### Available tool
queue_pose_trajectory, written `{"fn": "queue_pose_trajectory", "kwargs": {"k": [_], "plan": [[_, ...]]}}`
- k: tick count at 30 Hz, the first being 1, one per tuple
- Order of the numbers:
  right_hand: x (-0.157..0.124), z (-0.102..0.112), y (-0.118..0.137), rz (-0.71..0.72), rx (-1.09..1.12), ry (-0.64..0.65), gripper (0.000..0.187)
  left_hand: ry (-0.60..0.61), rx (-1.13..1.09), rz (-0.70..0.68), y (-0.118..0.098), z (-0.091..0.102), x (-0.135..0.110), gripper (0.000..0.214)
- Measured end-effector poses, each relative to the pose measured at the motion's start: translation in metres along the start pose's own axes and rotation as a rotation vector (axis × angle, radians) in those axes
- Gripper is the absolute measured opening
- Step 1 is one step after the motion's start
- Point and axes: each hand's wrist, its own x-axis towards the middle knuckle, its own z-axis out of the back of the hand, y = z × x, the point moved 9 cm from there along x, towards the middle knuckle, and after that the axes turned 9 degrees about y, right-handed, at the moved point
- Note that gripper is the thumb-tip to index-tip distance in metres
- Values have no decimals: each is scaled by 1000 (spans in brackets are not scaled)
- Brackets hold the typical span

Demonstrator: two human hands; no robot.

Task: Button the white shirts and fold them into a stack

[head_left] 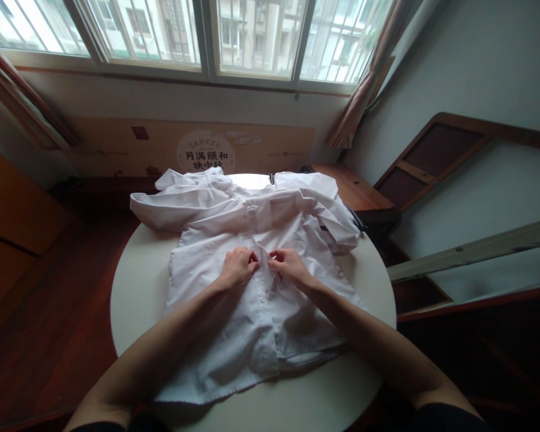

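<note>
So on the head cam I've got a white shirt lying front up on the round table, collar end towards the window, hem on my side, both sleeves bunched up at the far end. My right hand is pinching a bit of cloth right by the button strip. My left hand sits just across from it, fingers curled onto the shirt, can't tell if they're gripping any
</note>
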Motion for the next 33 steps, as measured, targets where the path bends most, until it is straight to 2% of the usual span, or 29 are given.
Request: {"fn": "queue_pose_trajectory", "kwargs": {"k": [4,10,20,28,33], "plan": [[0,-2,3,49,84,-13,19,-11,-67,6,3,3,0,18],[-5,2,22,80,-57,-100,20,-11,-45,5,3,3,0,19],[-6,-10,11,67,73,-62,24,24,-140,15,7,1,2,25],[-7,-11,20,93,176,-15,23,61,-272,15,12,-1,3,23],[-4,-12,17,-43,354,87,25,58,-389,20,18,0,4,28]]}}
